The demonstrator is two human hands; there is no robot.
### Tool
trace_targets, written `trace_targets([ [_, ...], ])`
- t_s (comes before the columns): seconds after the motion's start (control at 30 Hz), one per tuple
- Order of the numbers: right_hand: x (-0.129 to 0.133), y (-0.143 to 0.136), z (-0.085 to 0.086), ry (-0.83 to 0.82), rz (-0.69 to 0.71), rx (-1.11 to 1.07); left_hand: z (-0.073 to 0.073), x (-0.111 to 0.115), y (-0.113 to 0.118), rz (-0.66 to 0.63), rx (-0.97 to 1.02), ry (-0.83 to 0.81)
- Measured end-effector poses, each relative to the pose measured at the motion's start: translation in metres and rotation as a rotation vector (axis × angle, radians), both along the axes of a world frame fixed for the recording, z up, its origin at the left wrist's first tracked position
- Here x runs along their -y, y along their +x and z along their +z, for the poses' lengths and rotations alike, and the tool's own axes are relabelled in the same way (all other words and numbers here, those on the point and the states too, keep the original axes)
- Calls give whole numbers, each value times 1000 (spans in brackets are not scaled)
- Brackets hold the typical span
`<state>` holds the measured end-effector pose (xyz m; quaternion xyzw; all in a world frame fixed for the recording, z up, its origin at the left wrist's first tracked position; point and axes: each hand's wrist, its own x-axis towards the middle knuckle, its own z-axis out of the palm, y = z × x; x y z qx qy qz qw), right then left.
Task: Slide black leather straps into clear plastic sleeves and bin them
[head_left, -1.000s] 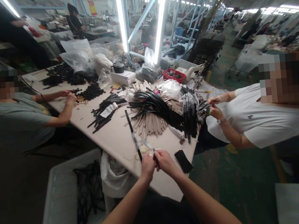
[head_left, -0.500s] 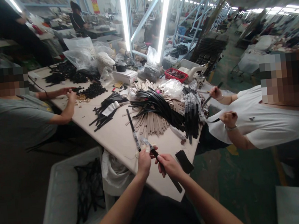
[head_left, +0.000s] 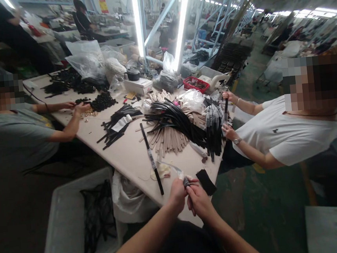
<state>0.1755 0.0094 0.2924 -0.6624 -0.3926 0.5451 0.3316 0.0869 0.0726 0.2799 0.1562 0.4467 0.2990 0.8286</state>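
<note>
Near the table's front corner, my left hand [head_left: 178,192] is closed on a black strap [head_left: 186,181], of which only a short piece shows. My right hand [head_left: 199,198] pinches the same strap close beside it, fingertips almost meeting. A clear plastic film [head_left: 173,166] trails from between the hands toward the upper left. Left of my hands, another black strap [head_left: 151,159] lies on the table, with clear film around its middle. A pale yellowish scrap [head_left: 160,172] is beside it. To the right of my fingers lies a black rectangular piece [head_left: 205,182].
Black straps [head_left: 173,116] and beige strips [head_left: 169,140] are heaped mid-table. A person at right holds a strap [head_left: 226,111]; another at left handles small parts [head_left: 86,114]. A white bin [head_left: 57,226] of black strips stands lower left. Behind is a red basket [head_left: 196,84].
My hands have shifted right and closer together; the held strap no longer sticks out to the lower right. The other strap now lies clear of my left hand. The right-hand person's hands moved left.
</note>
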Motion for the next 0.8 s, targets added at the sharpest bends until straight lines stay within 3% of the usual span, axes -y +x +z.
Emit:
trace_targets([
  [0.07, 5, 4, 4, 15, -31, 49, 2, 22, 13, -72, -48, 49],
  [0.13, 7, 8, 8, 15, -49, 32, 5, 30, 17, -117, -60, 100],
  [0.33, 10, 19, 9, -61, -18, -188, 9, 5, 7, 101, -24, 189],
  [0.53, -1, 26, 11, 53, -36, -17, 10, 19, 12, 26, -32, 144],
  [0.7, 18, 26, 7, -29, 17, -94, -4, -21, -7, 48, 157, -187],
  [0.8, 33, 25, 1, -125, 38, -193, -13, -37, -6, 182, 153, -197],
])
